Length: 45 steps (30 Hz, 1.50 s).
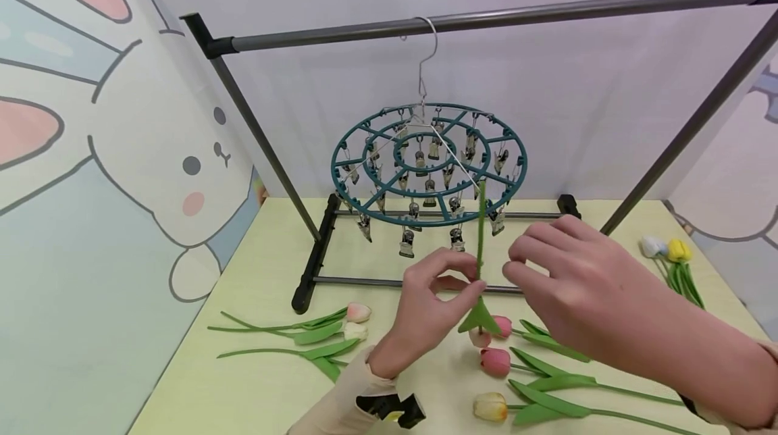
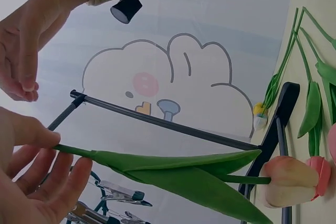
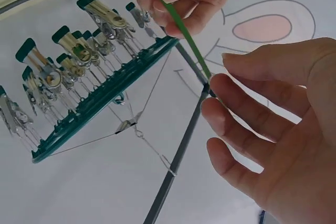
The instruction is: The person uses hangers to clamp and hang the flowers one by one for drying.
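My left hand [image 1: 428,303] pinches the green stem of an artificial tulip [image 1: 479,317] between thumb and fingers. The tulip hangs upside down, stem pointing up; its pale pink and cream bloom [image 2: 289,181] shows in the left wrist view. To the right of the stem is my right hand [image 1: 577,279], its fingers loosely bent and holding nothing. In the right wrist view, its fingertips [image 3: 216,83] lie close to the stem's end; contact is unclear. Behind the hands hangs a round teal clip hanger [image 1: 425,223] with several metal clips [image 1: 406,244].
A dark metal rack [image 1: 340,32] carries the hanger by its hook [image 1: 435,40]. Pink tulips [image 1: 495,362] and a yellowish tulip [image 1: 489,407] lie at the front right, pale tulips [image 1: 358,313] at the left. White and yellow tulips [image 1: 679,250] lie at the far right.
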{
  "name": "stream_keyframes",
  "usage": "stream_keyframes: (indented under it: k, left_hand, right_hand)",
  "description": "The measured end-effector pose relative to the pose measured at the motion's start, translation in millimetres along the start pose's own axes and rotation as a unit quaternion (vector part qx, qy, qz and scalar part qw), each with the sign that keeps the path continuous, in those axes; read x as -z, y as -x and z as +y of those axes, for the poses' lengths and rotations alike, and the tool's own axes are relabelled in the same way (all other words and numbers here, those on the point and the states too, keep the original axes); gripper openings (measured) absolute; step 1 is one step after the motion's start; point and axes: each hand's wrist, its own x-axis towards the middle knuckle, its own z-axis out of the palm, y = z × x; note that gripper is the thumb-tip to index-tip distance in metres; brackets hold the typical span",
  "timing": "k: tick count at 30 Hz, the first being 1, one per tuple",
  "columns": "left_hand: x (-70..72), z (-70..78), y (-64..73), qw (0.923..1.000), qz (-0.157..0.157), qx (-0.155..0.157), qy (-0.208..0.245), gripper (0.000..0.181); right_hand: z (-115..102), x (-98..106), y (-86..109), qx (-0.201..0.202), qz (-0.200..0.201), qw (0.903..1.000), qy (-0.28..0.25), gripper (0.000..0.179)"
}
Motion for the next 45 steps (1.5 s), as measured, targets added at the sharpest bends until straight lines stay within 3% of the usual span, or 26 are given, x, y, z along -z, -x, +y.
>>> stream_keyframes:
  k: [3,6,11,13,26,31,37,41,45]
  left_hand:
    - [4.3,-11.9,5.6,0.9998,0.016,0.011,0.002,0.02]
    - [8.3,-16.5,8.0,0.9991,0.033,0.025,0.01,0.019]
    - [13.0,-16.6,9.3,0.9979,0.055,0.032,0.014,0.017]
    - [14.3,-16.5,10.2,0.9972,0.062,0.04,0.013,0.017]
    - [19.9,-16.5,16.4,0.9937,0.092,0.064,0.007,0.017]
    - [21.0,-17.4,16.8,0.9934,0.095,0.063,0.008,0.018]
    - [22.9,-18.6,16.3,0.9918,0.106,0.07,0.004,0.018]
    - [23.9,-19.1,16.2,0.9901,0.115,0.08,0.003,0.019]
    - [24.4,-21.6,16.4,0.9896,0.119,0.079,0.005,0.019]
  right_hand:
    - [-46.5,78.9,-83.4,-0.02,0.002,0.9998,0.007,0.044]
    - [-46.2,82.4,-89.6,-0.045,-0.007,0.999,0.005,0.052]
    - [-35.6,70.2,-84.5,-0.072,-0.018,0.9972,-0.014,0.008]
    - [-33.0,64.8,-83.4,-0.079,-0.016,0.9965,-0.021,0.025]
    - [-34.6,36.5,-81.7,-0.178,-0.029,0.9802,-0.081,0.029]
    - [-33.4,20.1,-81.6,-0.221,-0.049,0.9654,-0.13,0.031]
    - [-31.7,-0.7,-82.9,-0.272,-0.071,0.9401,-0.192,0.031]
    - [-31.4,-12.0,-87.0,-0.293,-0.057,0.9284,-0.221,0.028]
    - [-31.6,-20.0,-89.8,-0.295,-0.025,0.9251,-0.238,0.025]
